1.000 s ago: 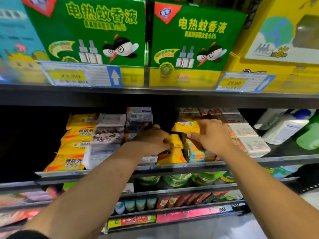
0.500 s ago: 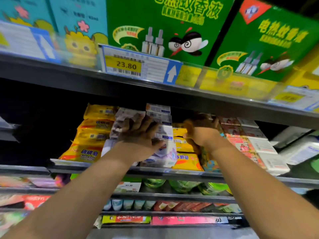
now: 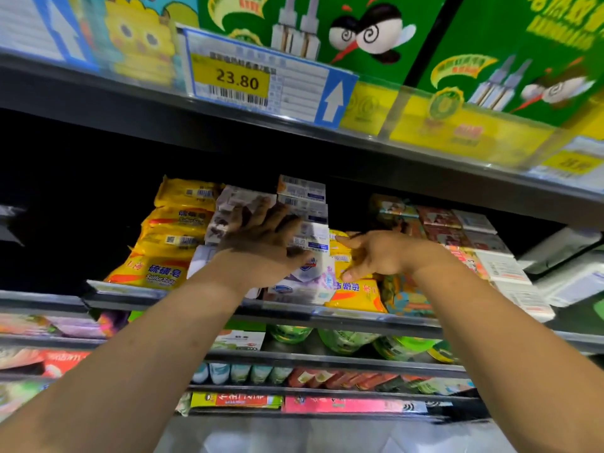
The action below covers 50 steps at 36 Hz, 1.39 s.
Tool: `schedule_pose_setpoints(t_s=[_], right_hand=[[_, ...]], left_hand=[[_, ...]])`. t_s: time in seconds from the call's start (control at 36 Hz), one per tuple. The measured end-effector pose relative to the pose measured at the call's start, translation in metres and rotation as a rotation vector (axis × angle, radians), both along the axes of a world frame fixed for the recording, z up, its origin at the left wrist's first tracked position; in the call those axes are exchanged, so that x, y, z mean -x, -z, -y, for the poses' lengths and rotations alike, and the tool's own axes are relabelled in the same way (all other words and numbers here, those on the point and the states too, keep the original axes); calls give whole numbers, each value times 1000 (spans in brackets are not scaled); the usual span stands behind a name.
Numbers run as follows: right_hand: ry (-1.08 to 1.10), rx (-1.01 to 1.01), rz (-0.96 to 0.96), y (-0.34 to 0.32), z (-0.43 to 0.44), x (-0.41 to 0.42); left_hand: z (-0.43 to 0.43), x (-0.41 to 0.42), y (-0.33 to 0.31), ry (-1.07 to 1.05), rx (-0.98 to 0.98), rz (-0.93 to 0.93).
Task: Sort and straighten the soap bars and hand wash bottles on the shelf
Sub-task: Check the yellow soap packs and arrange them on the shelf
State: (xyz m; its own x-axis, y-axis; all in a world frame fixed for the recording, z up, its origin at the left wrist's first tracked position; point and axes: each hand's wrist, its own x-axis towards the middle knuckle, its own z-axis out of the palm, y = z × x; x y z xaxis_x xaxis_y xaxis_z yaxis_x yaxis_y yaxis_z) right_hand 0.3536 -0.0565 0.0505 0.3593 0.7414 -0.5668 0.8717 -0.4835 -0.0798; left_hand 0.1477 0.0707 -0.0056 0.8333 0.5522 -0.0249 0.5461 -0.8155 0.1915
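On the middle shelf (image 3: 202,294) lie stacks of wrapped soap bars. My left hand (image 3: 261,240) rests with spread fingers on a stack of white and lilac soap packs (image 3: 310,276), beside a pile of yellow sulfur soap packs (image 3: 170,243) on its left. My right hand (image 3: 376,253) lies over a second stack of yellow soap packs (image 3: 356,294), fingers loose and pointing left, thumb low. Pink and white boxed soaps (image 3: 483,250) run in rows to the right. White hand wash bottles (image 3: 568,273) lie tilted at the far right.
The upper shelf holds green mosquito repellent boxes (image 3: 353,34) and a 23.80 price tag (image 3: 255,73). Its dark front edge hangs close above the soap stacks. Lower shelves carry green bottles (image 3: 346,341) and red and pink packs (image 3: 343,403).
The camera moved closer and tilted up. My right hand came out of the back of the shelf and opened over the yellow packs. My left hand stayed on the white stack.
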Motion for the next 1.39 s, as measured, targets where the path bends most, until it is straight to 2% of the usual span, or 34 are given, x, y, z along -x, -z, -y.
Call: schedule_pose_setpoints(t_s=[0.14, 0.22, 0.31, 0.39, 0.47, 0.58, 0.64, 0.75, 1.0, 1.11, 1.25, 1.39], right_hand=[[39, -118, -112, -2, 7, -4], [113, -396, -123, -6, 6, -4], [147, -577, -105, -8, -5, 4], [98, -586, -152, -10, -20, 24], [4, -561, -88, -6, -37, 50], [-134, -687, -105, 8, -68, 79], [-164, -695, -48, 11, -91, 94], [-209, -791, -32, 3, -138, 128], [-314, -515, 164, 12, -209, 153], [-359, -481, 204, 15, -227, 151], [-371, -395, 145, 27, -242, 148], [-428, -385, 245, 27, -252, 152]], left_hand=[[2, 0, -13, -1, 60, -26], [2, 10, -34, -54, 210, -15], [-6, 35, -47, -173, 174, 36], [-28, 71, -49, -321, 103, 94], [-55, 107, -33, -468, 92, 47], [-62, 133, 5, -430, 219, -104], [-59, 135, 21, -405, 170, -197], [-62, 133, 30, -416, 139, -155], [-66, 140, 42, -379, 82, -177], [-64, 139, 36, -401, 130, -152], [-66, 138, 36, -437, 175, -87], [-67, 138, 36, -448, 201, -48]])
